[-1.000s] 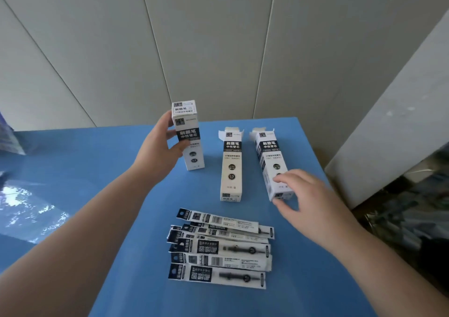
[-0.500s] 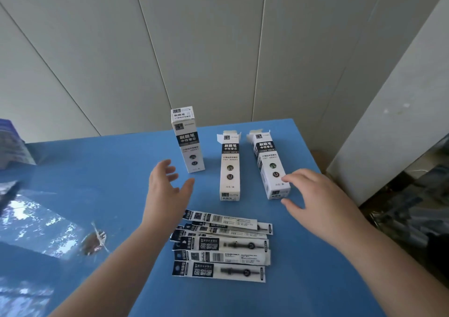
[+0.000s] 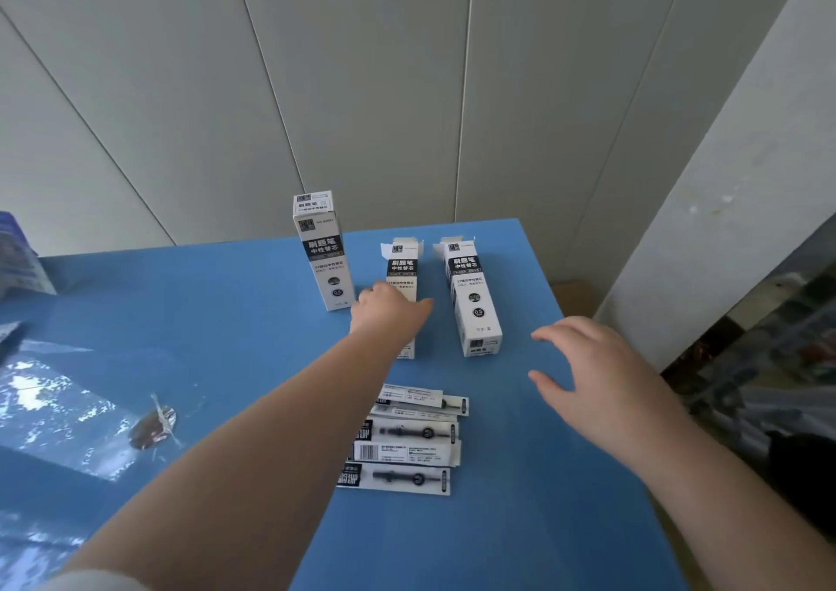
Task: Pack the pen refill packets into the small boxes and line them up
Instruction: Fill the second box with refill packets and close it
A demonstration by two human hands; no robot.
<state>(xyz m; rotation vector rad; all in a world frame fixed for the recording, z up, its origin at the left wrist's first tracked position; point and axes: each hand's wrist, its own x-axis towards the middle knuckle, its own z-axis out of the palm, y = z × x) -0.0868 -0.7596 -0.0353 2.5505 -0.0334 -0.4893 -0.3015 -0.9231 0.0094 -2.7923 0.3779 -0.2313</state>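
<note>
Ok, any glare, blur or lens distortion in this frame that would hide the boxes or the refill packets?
Head view: bright window glare on the table at left, away from the boxes; wide-angle bending splays the wall seams; left hand slightly motion-blurred and covering the middle box; packets soft, their print unreadable.

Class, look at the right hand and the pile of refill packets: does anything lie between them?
Nothing visible does. The right hand hovers open to the right of the refill packets, with only bare blue table between them. The open boxes stand farther back, out of that path.
</note>
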